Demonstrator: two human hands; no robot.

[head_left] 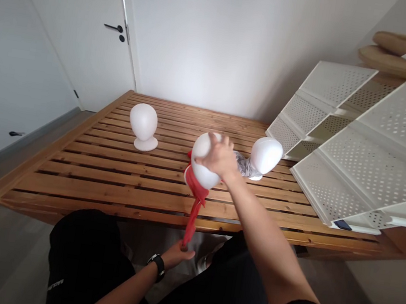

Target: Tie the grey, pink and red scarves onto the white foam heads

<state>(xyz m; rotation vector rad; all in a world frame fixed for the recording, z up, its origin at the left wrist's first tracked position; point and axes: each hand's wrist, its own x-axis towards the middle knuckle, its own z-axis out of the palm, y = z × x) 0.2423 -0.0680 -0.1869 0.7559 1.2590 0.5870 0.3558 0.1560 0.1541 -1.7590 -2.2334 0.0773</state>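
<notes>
Three white foam mannequin heads stand on a slatted wooden table (116, 180). My right hand (219, 157) grips the top of the middle head (203, 164), which has a red scarf (194, 196) wrapped round its neck. The scarf's tail hangs over the table's front edge, and my left hand (177, 255) pinches its lower end below the edge. A bare head (143, 126) stands to the left. The right head (266, 156) has a grey patterned scarf (243, 166) at its neck.
White perforated shelf panels (361, 154) lean across the table's right side. A white door (91, 30) with a black handle stands at the back left. Wooden pieces (401, 54) rest at the upper right. My knees in black clothing are below the table's front edge.
</notes>
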